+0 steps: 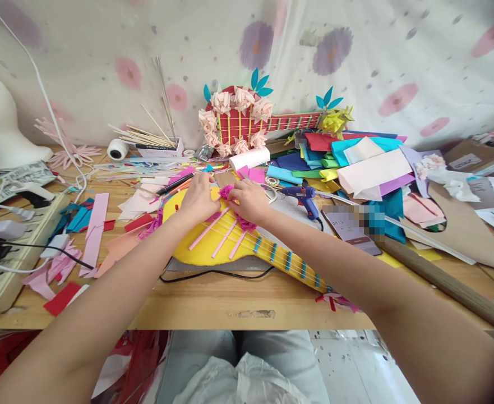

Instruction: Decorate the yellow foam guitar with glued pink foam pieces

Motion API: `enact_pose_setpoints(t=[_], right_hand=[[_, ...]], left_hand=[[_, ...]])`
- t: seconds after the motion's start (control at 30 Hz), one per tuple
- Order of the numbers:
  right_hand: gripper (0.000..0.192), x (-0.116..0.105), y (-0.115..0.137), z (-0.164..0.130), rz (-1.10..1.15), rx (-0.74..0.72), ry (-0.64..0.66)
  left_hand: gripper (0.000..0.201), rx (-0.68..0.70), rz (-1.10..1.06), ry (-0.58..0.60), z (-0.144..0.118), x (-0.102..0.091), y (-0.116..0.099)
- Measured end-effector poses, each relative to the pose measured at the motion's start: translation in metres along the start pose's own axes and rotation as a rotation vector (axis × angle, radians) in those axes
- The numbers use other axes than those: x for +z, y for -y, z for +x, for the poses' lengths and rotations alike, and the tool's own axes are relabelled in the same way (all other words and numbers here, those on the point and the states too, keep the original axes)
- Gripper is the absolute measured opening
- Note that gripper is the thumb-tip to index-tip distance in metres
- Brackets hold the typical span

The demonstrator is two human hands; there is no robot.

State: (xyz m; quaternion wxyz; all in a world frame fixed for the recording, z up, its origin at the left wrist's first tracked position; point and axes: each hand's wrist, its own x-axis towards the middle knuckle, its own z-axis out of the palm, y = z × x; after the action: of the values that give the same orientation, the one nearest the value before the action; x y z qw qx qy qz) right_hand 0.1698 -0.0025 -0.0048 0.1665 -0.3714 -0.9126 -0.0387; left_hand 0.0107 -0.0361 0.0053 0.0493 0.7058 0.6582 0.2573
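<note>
While the yellow paper guitar (213,238) lies flat on the worktop (230,303) right in front of you, both your hands meet at its upper edge. Your right hand (250,201) pinches a magenta paper flower (226,192) against the body, fingers closed on it; your left hand (197,197) presses down beside it, curled, steadying the guitar. The blue glue gun (304,197) lies just right of the guitar, within reach.
</note>
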Motion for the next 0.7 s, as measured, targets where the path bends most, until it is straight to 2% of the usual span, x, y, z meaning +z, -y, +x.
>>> enact_pose_setpoints(t=[0.1,0.27,0.43,0.7], right_hand=[[0.021,0.000,0.002,0.002,-0.044,-0.017,0.013],[0.023,0.001,0.002,0.002,-0.082,0.005,0.032],[0.023,0.002,0.002,0.002,-0.089,0.021,0.039],[0.021,0.002,0.001,0.003,-0.068,0.081,0.055]], left_hand=[[0.050,0.084,0.082,-0.036,0.001,0.009,0.000],[0.053,0.109,0.193,-0.078,0.007,0.017,-0.004],[0.055,0.131,0.251,-0.061,0.014,0.021,-0.010],[0.048,0.174,0.277,-0.049,0.019,0.024,-0.016]])
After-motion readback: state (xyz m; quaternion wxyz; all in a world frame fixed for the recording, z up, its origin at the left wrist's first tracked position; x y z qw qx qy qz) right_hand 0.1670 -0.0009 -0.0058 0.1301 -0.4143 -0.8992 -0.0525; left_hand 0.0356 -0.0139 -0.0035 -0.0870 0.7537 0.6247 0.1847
